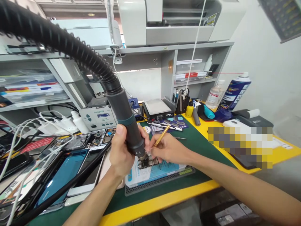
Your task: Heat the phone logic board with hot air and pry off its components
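Observation:
My left hand (122, 152) is wrapped round a hot air gun (123, 116), a thick dark handle with a ribbed black hose running off to the upper left. Its nozzle points down at a small phone circuit board (149, 162), partly hidden by the nozzle and fingers. The board lies on a blue and white work pad (169, 169). Between the fingers of my right hand (169, 147) is a slim gold tool (162, 136), held like a pen; its tip is hidden near the nozzle, so I cannot tell its kind.
Phones and phone parts (63, 175) crowd the left side, crossed by cables. Behind stand a hot air station (100, 117) and a small heating plate (157, 108). A spray can (235, 92) and a clear bottle (215, 94) stand at the back right. The green mat (202, 146) has yellow edges.

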The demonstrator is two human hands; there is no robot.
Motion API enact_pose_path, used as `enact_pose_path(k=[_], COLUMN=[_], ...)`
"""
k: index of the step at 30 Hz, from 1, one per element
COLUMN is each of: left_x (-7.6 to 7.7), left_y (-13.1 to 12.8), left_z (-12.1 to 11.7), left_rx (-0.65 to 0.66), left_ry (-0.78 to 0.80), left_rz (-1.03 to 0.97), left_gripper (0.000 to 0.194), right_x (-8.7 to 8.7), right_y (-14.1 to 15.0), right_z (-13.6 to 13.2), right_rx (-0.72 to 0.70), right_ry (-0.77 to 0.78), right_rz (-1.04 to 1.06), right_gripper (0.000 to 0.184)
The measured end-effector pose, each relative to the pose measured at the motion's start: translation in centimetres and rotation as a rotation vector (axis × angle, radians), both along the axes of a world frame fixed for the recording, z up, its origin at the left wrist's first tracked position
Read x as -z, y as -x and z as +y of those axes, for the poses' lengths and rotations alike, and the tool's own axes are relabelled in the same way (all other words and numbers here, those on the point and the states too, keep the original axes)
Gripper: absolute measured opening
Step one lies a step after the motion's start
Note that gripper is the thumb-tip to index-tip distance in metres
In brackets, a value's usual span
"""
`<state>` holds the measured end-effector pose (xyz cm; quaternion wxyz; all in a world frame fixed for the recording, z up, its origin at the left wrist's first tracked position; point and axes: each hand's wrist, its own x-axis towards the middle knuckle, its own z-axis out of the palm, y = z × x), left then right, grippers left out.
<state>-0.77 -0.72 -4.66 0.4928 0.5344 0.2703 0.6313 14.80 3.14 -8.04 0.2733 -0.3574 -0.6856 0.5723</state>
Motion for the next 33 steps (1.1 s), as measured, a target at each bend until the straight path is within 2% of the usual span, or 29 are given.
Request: enact_pose_path(k=[9, 13, 24, 29, 33], left_x=[0.1, -0.1, -0.3, -0.6, -0.4], left_y=[0.4, 0.3, -1.1, -1.4, -1.1], left_z=[0.8, 0.8, 0.7, 0.4, 0.4], left_rx=[0.054, 0.023, 0.051, 0.039, 0.021], left_ry=[0.08, 0.064, 0.054, 0.056, 0.063], left_rz=[-0.087, -0.104, -0.091, -0.052, -0.054], left_gripper=[0.063, 0.062, 0.062, 0.061, 0.062], right_x=[-0.3, -0.6, 0.1, 0.1, 0.4], right_y=[0.1, 0.1, -0.1, -0.2, -0.2], right_z=[0.0, 0.0, 0.3, 0.3, 0.5], right_rx=[0.006, 0.02, 0.003, 0.001, -0.008], right_ry=[0.012, -0.004, -0.021, -0.014, -0.01], right_rz=[-0.006, -0.051, -0.041, -0.025, -0.039], right_gripper=[0.004, 0.007, 0.005, 0.019, 0.013])
